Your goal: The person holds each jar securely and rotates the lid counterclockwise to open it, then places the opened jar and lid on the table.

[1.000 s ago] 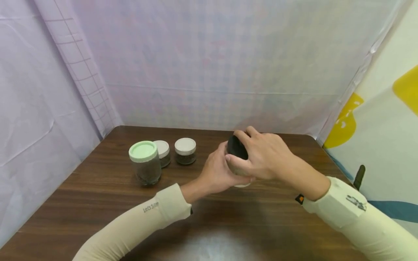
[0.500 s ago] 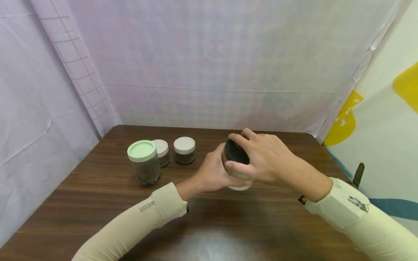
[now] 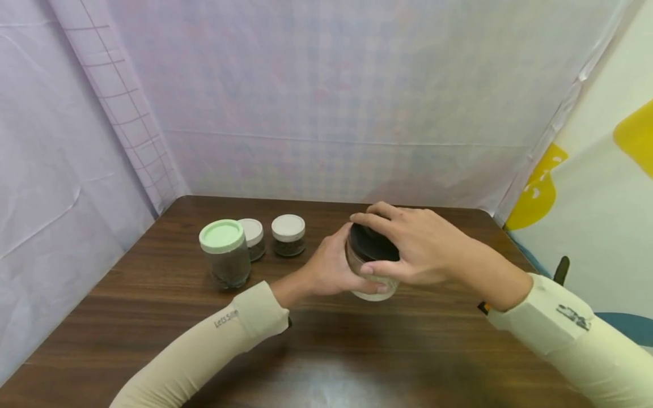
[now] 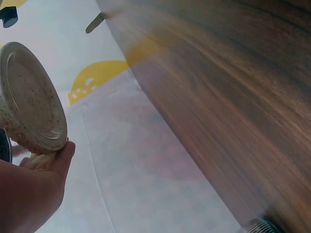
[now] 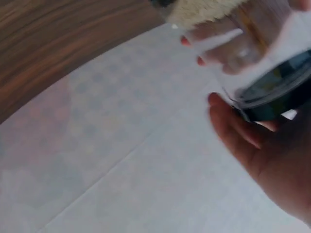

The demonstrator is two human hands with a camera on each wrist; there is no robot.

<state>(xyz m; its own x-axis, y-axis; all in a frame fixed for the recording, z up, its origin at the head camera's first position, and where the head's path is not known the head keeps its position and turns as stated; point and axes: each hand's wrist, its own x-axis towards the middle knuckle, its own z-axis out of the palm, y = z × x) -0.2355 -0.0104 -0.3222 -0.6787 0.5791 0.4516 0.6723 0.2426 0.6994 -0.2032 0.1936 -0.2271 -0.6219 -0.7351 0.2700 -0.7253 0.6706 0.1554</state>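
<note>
A clear jar (image 3: pixel 365 270) with a black lid (image 3: pixel 374 245) is held above the table, slightly tilted. My left hand (image 3: pixel 331 267) grips the jar's body from the left; in the left wrist view the left hand (image 4: pixel 36 187) is under the jar's pale, speckled base (image 4: pixel 36 99). Across the lid from the right, my right hand (image 3: pixel 420 243) curls its fingers and thumb round the rim. The right wrist view shows pale grainy contents (image 5: pixel 201 10) in the jar, and the right hand (image 5: pixel 272 155) at the dark lid (image 5: pixel 282 99).
On the brown table (image 3: pixel 168 317), to the left, stands a tall jar with a green lid (image 3: pixel 223 236). Behind and beside it are two short jars with white lids (image 3: pixel 253 230) (image 3: pixel 288 227). Pale curtains hang behind the table's far edge.
The held jar has tipped more upright and shifted slightly left and down, so more of its lower body shows. The right forearm has moved a little right; both hands keep their hold.
</note>
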